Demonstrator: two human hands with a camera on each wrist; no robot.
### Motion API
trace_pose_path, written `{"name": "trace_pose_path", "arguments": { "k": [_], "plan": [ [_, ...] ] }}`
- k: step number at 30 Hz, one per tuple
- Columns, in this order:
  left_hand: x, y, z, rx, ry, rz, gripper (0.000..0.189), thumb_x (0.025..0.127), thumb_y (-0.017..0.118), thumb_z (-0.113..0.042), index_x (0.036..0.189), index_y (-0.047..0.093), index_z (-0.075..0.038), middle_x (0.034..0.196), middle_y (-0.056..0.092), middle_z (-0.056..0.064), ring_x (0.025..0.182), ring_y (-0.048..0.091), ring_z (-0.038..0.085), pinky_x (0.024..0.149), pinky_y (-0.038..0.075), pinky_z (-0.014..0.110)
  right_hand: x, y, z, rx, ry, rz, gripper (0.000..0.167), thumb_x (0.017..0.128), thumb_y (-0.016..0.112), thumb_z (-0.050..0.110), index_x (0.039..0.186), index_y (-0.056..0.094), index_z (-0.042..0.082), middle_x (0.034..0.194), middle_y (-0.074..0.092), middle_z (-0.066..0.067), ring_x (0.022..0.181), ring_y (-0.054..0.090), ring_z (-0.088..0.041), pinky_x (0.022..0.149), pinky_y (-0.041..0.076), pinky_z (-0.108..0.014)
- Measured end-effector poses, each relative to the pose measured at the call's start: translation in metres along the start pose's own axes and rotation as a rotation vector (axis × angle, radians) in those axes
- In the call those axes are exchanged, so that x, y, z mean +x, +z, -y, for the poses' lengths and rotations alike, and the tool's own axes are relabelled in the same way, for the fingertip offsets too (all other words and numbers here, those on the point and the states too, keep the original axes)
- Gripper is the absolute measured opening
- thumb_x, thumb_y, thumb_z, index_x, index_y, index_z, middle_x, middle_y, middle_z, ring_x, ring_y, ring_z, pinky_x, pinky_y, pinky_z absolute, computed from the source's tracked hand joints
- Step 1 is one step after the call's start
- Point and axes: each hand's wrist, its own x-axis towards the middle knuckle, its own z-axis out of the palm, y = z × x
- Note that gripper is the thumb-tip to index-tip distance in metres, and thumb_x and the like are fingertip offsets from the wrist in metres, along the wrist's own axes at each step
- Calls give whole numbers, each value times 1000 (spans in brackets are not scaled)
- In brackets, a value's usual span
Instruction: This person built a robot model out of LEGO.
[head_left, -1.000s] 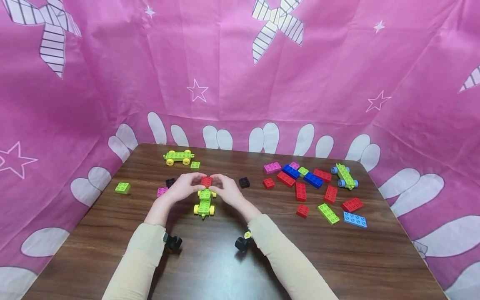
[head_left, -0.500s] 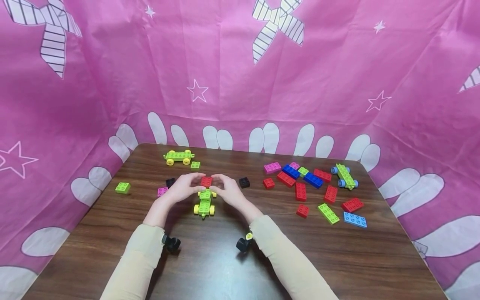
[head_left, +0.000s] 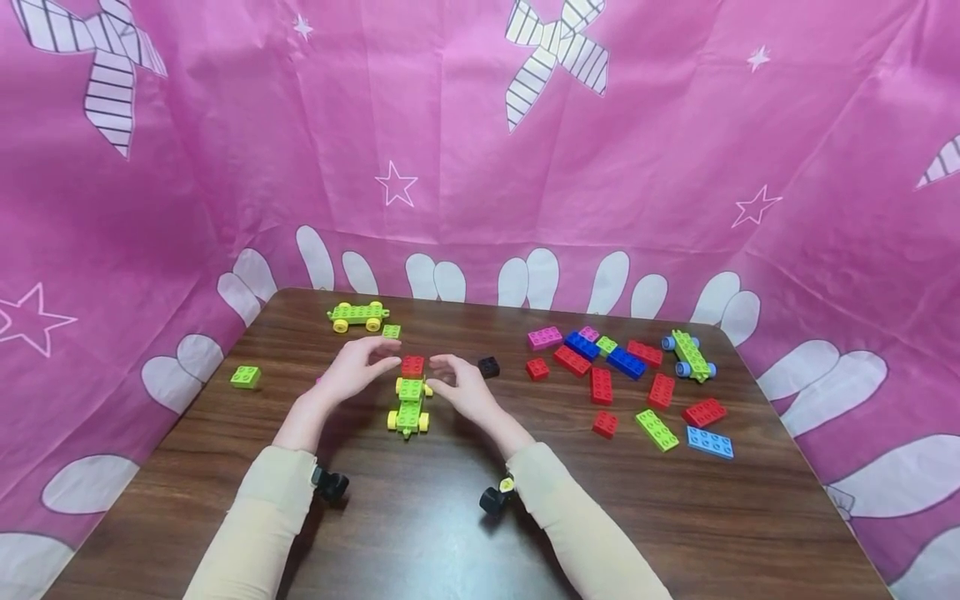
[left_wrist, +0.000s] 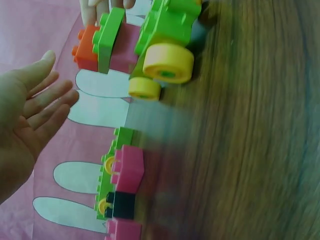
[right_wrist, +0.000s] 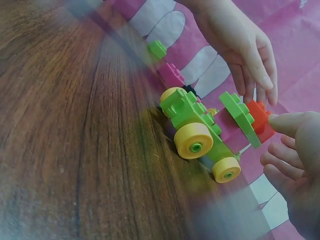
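In the head view a toy car stands mid-table, a green wheeled base (head_left: 409,414) with yellow wheels. On its far part, the wrist views show a pink brick (right_wrist: 231,131), a green plate (left_wrist: 111,41) and a red brick (head_left: 412,365) stacked in that order. My left hand (head_left: 352,371) is just left of the stack, fingers and thumb spread, holding nothing. To the right of the stack is my right hand (head_left: 468,392), its fingers loosely bent around air. The right wrist view has my right thumb very near the red brick; whether they touch is unclear.
A second yellow-wheeled base (head_left: 357,315) sits at the back left, a blue-wheeled one (head_left: 691,354) at the back right. Several coloured bricks lie on the right, among them a light blue one (head_left: 709,442). A black brick (head_left: 489,367) is near my right hand.
Both hands have come off the red brick and moved apart, the left outward to the left, the right slightly to the right. The car and its stack stay in place.
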Motion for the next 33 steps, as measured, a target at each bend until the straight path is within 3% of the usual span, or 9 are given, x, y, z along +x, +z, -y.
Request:
{"name": "trace_pose_path", "arguments": {
  "k": [10, 20, 25, 33],
  "plan": [
    [4, -22, 12, 98, 82, -94, 24, 93, 65, -9, 113, 67, 3, 109, 70, 19, 106, 64, 36, 95, 49, 52, -11, -2, 3, 20, -33, -4, 36, 91, 67, 9, 123, 58, -6, 116, 67, -21, 104, 66, -31, 91, 55, -39],
    [15, -45, 24, 140, 67, -158, 22, 90, 66, -5, 110, 67, 4, 104, 70, 22, 97, 67, 36, 85, 52, 52, -26, -2, -1, 46, -16, -12, 33, 89, 67, 7, 119, 60, -6, 112, 68, -20, 101, 66, -30, 88, 55, -31],
    [23, -53, 37, 193, 47, -195, 28, 86, 69, -5, 112, 65, 5, 111, 68, 24, 105, 63, 40, 92, 48, 53, -32, -4, 0, 67, -12, -7, 33, 89, 68, 6, 118, 60, -7, 112, 67, -22, 101, 67, -31, 88, 55, -30],
    [42, -58, 60, 221, 11, -165, 41, 84, 71, -6, 122, 60, 6, 122, 62, 28, 116, 56, 45, 102, 41, 56, -41, -9, 2, 64, -36, -29, 30, 90, 67, 6, 117, 61, -6, 111, 68, -23, 98, 67, -32, 87, 56, -34]
  ]
}}
